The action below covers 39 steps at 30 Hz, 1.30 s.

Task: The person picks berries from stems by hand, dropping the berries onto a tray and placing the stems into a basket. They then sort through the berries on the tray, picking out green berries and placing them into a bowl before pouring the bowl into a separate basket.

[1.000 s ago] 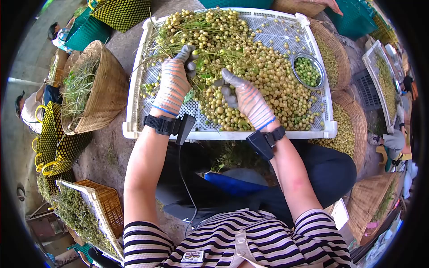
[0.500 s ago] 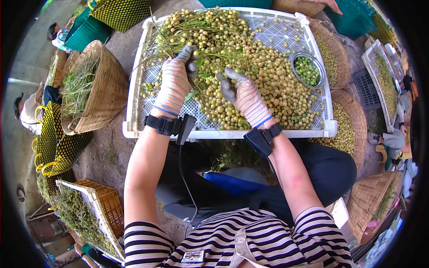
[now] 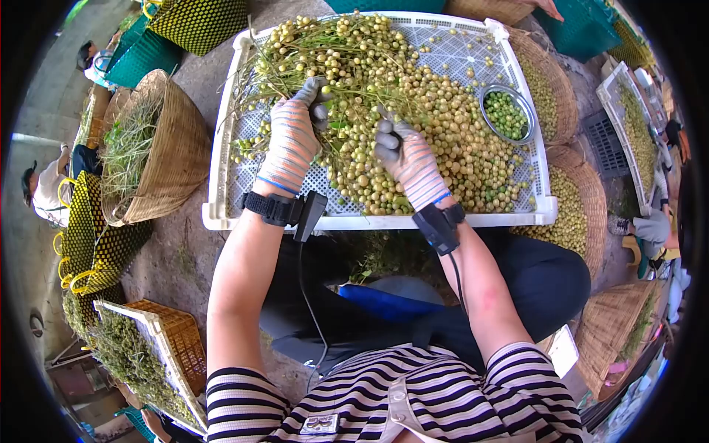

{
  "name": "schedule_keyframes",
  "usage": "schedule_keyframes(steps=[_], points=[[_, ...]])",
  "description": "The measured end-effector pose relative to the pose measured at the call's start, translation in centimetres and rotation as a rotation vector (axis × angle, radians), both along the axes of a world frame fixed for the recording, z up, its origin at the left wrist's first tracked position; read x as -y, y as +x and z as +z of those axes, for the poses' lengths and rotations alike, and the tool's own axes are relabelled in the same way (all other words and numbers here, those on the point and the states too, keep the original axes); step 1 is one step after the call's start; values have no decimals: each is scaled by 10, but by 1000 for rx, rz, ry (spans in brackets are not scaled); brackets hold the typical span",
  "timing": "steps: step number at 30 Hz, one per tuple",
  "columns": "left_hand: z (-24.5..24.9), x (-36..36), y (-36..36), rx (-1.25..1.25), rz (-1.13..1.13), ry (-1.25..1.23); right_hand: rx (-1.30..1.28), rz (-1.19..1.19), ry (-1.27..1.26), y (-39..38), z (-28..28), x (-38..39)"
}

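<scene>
Gripping the fruiting stalk bunch (image 3: 325, 70) in my closed left hand (image 3: 289, 144), upper centre of frame, over the white tray (image 3: 221, 184); right hand (image 3: 410, 159) is pinching fruit (image 3: 367, 118) beside it. Judging: pluck close to the stem.

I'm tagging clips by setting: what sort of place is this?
Likely an open-air fruit-sorting yard. A white perforated tray holds heaped fruit clusters, woven baskets of stems and picked fruit stand on bare ground, and another person sits nearby.
</scene>
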<state>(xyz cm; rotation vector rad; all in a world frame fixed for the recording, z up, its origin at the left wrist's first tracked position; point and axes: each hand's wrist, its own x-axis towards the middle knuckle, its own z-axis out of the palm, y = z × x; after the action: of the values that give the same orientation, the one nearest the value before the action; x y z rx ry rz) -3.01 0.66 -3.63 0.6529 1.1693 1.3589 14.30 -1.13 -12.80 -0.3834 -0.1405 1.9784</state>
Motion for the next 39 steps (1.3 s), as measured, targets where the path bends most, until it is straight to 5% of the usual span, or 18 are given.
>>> schedule_keyframes(steps=[8,10,13,14,15,17,20,21,27,28,30,31,33,35,37,39], points=[[-2,0,1,78,-26,-96,482,170,66,-14,0,2],[4,4,7,97,-7,-119,1856,33,1344,-12,3,-6],[8,8,6,95,-61,-146,1552,-281,1246,-30,-39,-32],[9,9,8,96,-31,-121,1867,-699,1555,-27,-21,-30],[10,9,7,94,-25,-122,1842,-536,1515,-22,-6,-26],[10,8,5,147,-13,-117,570,77,269,-34,9,-25],[6,6,4,169,-10,-111,264,82,158,-29,2,-23],[7,5,3,168,-12,-110,264,85,157,-28,-1,-23],[-1,3,0,170,-4,-109,1587,-715,1229,-27,-6,-26],[0,3,0,165,-2,-120,1587,-715,1227,-31,-9,-25],[1,4,1,140,15,-122,515,-262,349,-39,-15,-25],[2,5,1,113,32,-123,516,-267,348,-35,-12,-21],[5,3,-2,163,34,-65,219,-3,-120,-27,3,-12],[3,3,-3,126,20,-61,197,146,-27,-34,4,0],[1,4,1,109,17,-95,576,10,624,-43,9,10],[3,9,1,112,1,-221,272,83,208,-52,24,-2]])
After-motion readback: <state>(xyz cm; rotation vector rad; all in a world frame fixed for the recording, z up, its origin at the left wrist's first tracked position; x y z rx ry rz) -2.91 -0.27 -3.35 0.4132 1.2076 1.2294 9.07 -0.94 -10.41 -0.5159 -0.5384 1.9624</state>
